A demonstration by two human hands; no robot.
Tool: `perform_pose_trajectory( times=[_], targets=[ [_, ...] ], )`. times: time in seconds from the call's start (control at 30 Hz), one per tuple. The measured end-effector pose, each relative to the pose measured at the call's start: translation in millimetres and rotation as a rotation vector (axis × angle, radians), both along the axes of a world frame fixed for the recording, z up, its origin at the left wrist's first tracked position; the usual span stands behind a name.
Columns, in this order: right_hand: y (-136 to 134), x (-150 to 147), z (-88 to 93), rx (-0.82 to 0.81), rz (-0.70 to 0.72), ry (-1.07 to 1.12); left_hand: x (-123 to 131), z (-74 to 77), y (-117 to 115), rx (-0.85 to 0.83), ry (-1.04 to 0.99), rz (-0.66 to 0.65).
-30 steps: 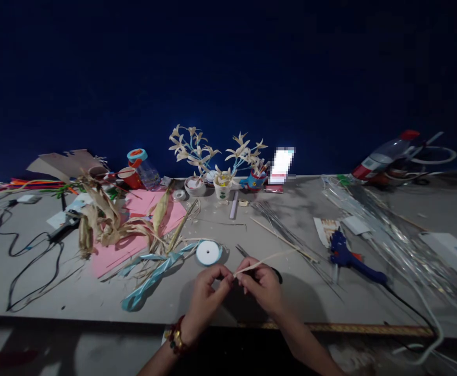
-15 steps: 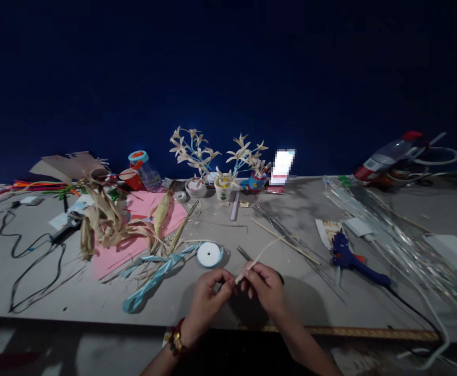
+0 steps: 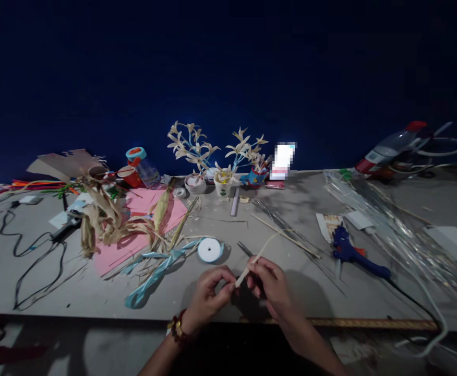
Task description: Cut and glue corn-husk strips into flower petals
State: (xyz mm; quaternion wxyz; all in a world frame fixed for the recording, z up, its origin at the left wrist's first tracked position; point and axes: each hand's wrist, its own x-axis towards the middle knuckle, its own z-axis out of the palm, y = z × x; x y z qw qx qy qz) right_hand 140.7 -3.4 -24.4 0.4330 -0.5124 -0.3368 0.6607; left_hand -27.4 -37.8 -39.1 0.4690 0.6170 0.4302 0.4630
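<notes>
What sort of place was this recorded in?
Probably a craft workspace: a blue glue gun, a spool of light-blue ribbon and dried corn husks lie on a grey table.

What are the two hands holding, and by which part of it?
A thin pale strip: the left hand pinches it at its near end, the right hand a little farther along, with the far end sticking out free.
</notes>
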Motion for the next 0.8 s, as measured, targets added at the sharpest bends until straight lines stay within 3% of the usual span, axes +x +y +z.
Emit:
perform_pose_trajectory(
  times=[0.2,0.3,0.43,0.6,0.8],
  targets=[
    [-2.3,-2.8,2.1,-0.011,-0.012,0.022,2.4,-4.5,-1.5,-0.012,-0.199,-0.029],
    [-3.0,-2.5,2.2,0.031,-0.004,0.028,3.7,-14.6,-4.1,-0.117,-0.355,-0.001],
    [-1.9,-1.0,-0.6,0.072,-0.032,0.033,3.5,-24.8,-5.7,-0.202,-0.399,-0.011],
    [-4.0,-1.9,0.3,0.005,-0.071,0.093,4.3,-22.9,-4.2,-0.154,-0.520,-0.049],
    [-9.8,-1.3,3.4,-0.008,-0.006,0.176,9.6,-16.9,-3.1,-0.159,-0.616,-0.105]
  ],
)
